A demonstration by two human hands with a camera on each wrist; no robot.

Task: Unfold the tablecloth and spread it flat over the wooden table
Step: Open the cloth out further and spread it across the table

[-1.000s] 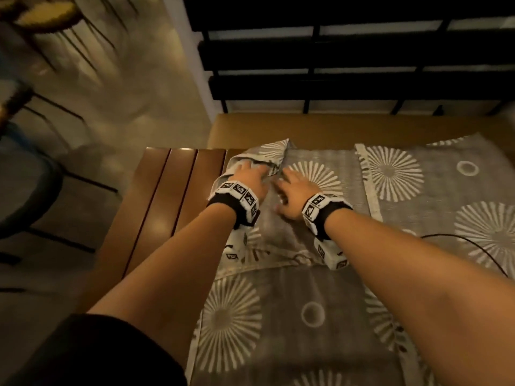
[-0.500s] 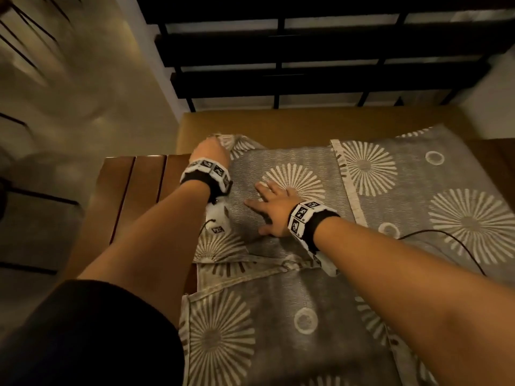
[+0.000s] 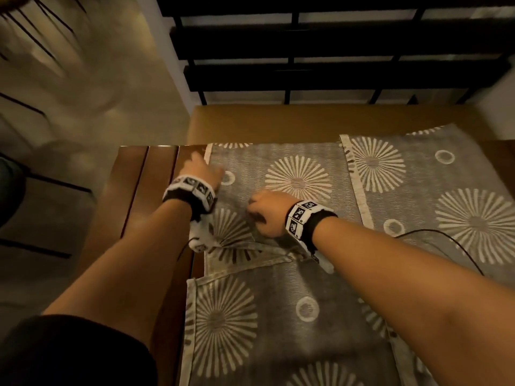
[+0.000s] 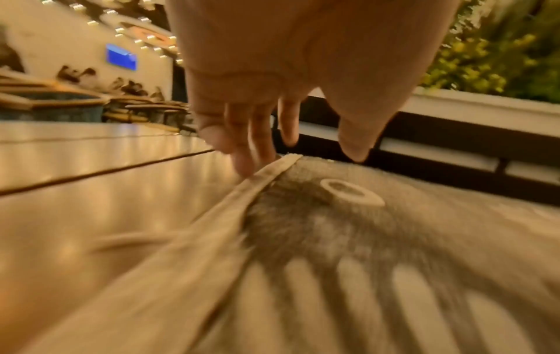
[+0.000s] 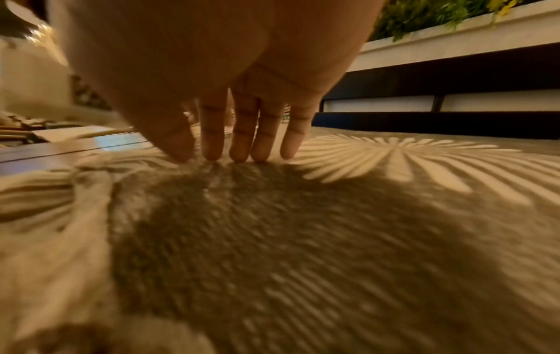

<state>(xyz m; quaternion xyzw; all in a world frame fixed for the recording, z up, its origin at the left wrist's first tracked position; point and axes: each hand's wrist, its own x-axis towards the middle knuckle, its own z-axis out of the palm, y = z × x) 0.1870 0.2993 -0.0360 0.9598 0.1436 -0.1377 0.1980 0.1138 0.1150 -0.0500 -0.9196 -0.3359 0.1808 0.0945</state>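
Two hands work a grey tablecloth (image 3: 306, 316) patterned with pale starbursts, seen first from the head camera. It covers most of the wooden counter (image 3: 145, 196), leaving bare slats at nine o'clock. The left hand (image 3: 203, 169) sits at the cloth's far-left hem, near eleven o'clock of the spread. The right hand (image 3: 267, 211) rests near the middle, knuckles raised and fingers bent down onto the fabric. A rumpled fold line runs across the cloth just below both wrists (toward six o'clock), so the sheet is not yet flat there.

From the left wrist, the left hand (image 4: 288, 83) hangs relaxed and spread, fingertips (image 4: 245, 165) touching the cream hem (image 4: 263, 174) where it meets the counter (image 4: 106, 191). It grips nothing.

From the right wrist, the right hand (image 5: 212, 71) stands on its fingertips (image 5: 239, 153) on the cloth (image 5: 303, 251), thumb alongside. Whether it pinches any fabric I cannot tell; it looks more like pressing.

My judgement: the cloth is thin, soft and light, drapes limply and slides easily on the polished wood. It should be taken by the doubled hem or a corner, which is firmer, and drawn outward toward nine o'clock while the other hand pins the middle.
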